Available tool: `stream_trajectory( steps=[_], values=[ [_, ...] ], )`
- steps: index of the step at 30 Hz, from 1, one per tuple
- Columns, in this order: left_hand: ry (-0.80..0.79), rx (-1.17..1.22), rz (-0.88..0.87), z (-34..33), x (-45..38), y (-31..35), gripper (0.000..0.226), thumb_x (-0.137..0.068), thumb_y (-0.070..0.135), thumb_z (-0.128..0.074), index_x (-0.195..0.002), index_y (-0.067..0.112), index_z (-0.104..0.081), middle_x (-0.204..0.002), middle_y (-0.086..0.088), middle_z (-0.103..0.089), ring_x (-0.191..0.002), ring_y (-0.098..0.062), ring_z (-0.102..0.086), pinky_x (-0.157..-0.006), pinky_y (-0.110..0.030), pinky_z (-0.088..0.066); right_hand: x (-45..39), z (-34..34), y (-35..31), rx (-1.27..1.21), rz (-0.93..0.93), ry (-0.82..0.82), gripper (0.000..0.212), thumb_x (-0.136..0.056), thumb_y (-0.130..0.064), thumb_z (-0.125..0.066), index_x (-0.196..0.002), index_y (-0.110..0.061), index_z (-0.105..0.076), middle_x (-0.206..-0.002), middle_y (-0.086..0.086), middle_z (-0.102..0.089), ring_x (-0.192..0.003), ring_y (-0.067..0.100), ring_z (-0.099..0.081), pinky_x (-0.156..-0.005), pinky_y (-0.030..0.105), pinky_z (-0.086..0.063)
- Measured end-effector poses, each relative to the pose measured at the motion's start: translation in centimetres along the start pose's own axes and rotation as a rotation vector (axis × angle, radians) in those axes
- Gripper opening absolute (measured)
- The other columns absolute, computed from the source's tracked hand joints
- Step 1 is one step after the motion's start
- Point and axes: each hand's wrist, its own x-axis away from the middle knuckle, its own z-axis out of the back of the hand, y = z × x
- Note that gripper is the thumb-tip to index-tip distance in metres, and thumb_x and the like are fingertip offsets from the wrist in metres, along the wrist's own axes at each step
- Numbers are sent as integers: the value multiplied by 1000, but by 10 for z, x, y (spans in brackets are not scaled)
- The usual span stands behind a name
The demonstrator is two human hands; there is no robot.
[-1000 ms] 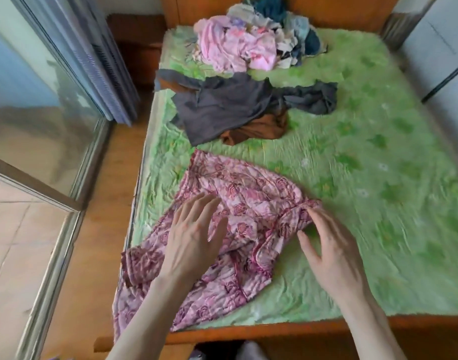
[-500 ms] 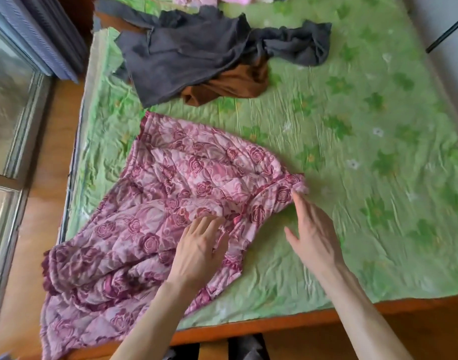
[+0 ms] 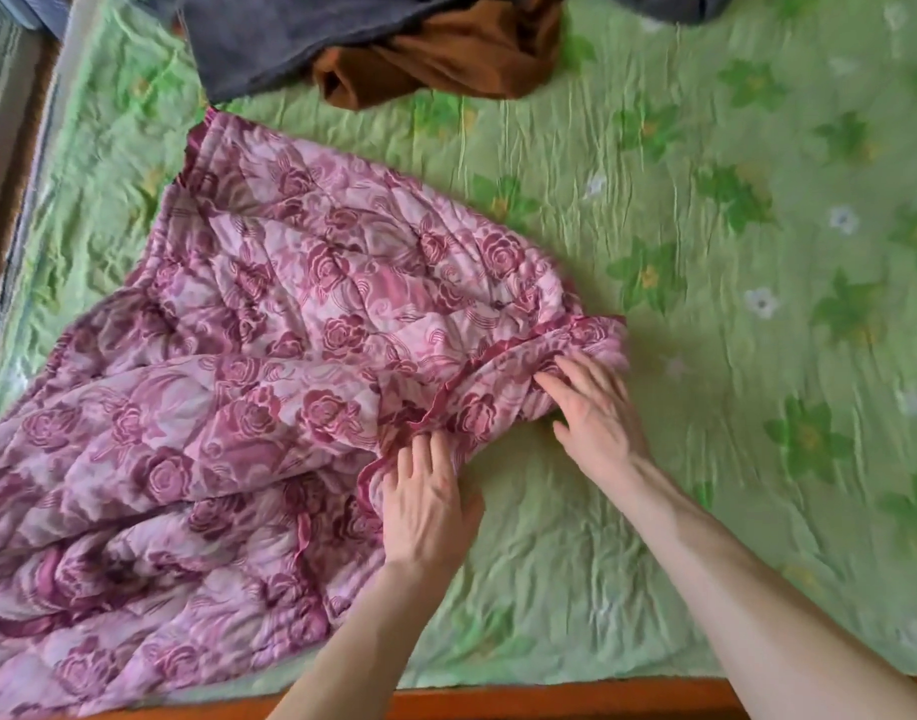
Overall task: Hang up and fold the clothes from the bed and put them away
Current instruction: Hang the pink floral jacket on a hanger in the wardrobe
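Three garments show on the bed: one pink quilted garment with a dark rose print (image 3: pixel 269 366), one dark grey cloth garment (image 3: pixel 290 33) and one rust-brown cloth garment (image 3: pixel 446 59). Two hands are in view.

At the far left a strip of wooden floor (image 3: pixel 9 163) runs alongside the bed. The pink garment fills the left half of the view, lying spread out on the green crinkled bedsheet with a leaf and flower print (image 3: pixel 732 252). Its lower left part reaches toward the bed's near edge. The fabric is padded and stitched in a diamond pattern, pale pink with maroon roses, and it is edged with a darker maroon ruffled trim. It lies rumpled, with soft folds across the middle and a bunched flap at its right end.

Above it, at the top edge, the grey garment lies crumpled and partly overlaps the brown one, which sits just to its right; both are smooth, thin fabrics, well apart from the hands.

The left hand (image 3: pixel 425 511) rests on the trimmed edge of the pink garment, its fingers bent down onto the trim. Whether it pinches the cloth cannot be told. To its right, the right hand (image 3: pixel 596 407) lies palm down on the bunched flap, fingers fairly straight and pressing on the fabric.

Along the bottom runs the bed's orange-brown wooden frame (image 3: pixel 550 698).
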Motion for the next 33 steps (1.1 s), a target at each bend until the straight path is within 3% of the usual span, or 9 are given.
stream_trajectory(
  steps=[3, 5, 9, 16, 20, 23, 26, 29, 33],
  values=[
    [43, -111, 97, -18, -12, 2, 86, -75, 44, -80, -146, 8, -48, -132, -11, -55, -115, -34, -55, -96, -50, -45, -8, -9, 3, -33, 25, 104, 56, -84, -9, -80, -137, -17, -66, -142, 9, -63, -137, 31, -53, -121, 49, -30],
    [72, -141, 117, -21, -18, -2, 77, -77, 23, -80, -147, 5, -52, -136, -17, -57, -115, -38, -57, -96, -53, -47, -8, -6, 5, -50, 47, 156, 47, -82, -11, -82, -127, -15, -71, -123, 7, -70, -116, 32, -63, -107, 49, -41],
    [24, -177, 121, 6, -19, -14, 60, -88, 2, -57, -147, 8, -47, -141, -17, -51, -121, -38, -52, -98, -49, -48, 5, 18, 3, -62, 173, 212, 33, -84, -13, -80, -116, -11, -71, -112, 6, -73, -102, 30, -65, -91, 47, -52],
    [89, -27, 155, 139, 7, -37, 57, -92, 10, -67, -145, 8, -48, -136, -12, -55, -120, -38, -54, -92, -50, -51, 32, 101, -31, 18, 445, 287, 33, -70, -20, -94, -95, -10, -75, -90, 5, -77, -80, 22, -72, -71, 36, -57],
    [224, 32, 149, 236, 44, -47, 44, -94, 30, -61, -130, 6, -55, -124, -13, -56, -113, -38, -54, -84, -51, -47, 40, 166, -70, -39, 612, 300, 44, -68, -16, -92, -105, -3, -73, -87, 10, -77, -74, 23, -74, -63, 36, -63],
    [347, 34, 53, 298, 84, -49, 58, -91, 41, -39, -130, 1, -58, -125, -21, -60, -113, -42, -57, -83, -53, -49, 43, 205, -95, -61, 552, 284, 44, -74, -5, -90, -113, -3, -70, -100, 14, -76, -85, 31, -75, -63, 43, -65],
    [499, 2, -70, 342, 118, -58, 56, -97, 47, -31, -118, 4, -62, -109, -16, -66, -93, -37, -65, -70, -46, -52, 45, 233, -119, -98, 399, 291, 38, -97, -4, -65, -134, -11, -61, -131, 13, -67, -111, 34, -69, -82, 49, -63],
    [592, -47, -69, 374, 144, -75, 42, -98, 50, -37, -111, 17, -58, -93, -3, -67, -68, -28, -65, -53, -32, -43, 44, 265, -152, -252, 410, 328, 49, -100, 4, -47, -145, -14, -51, -131, 11, -68, -112, 31, -68, -90, 47, -60],
    [649, -137, -46, 425, 168, -106, 34, -91, 67, -51, -103, 35, -53, -77, 14, -63, -56, -16, -61, -46, -27, -34, 43, 324, -198, -393, 480, 438, 40, -104, -8, -47, -140, -27, -49, -117, 0, -72, -94, 23, -71, -68, 36, -59]
  ],
)
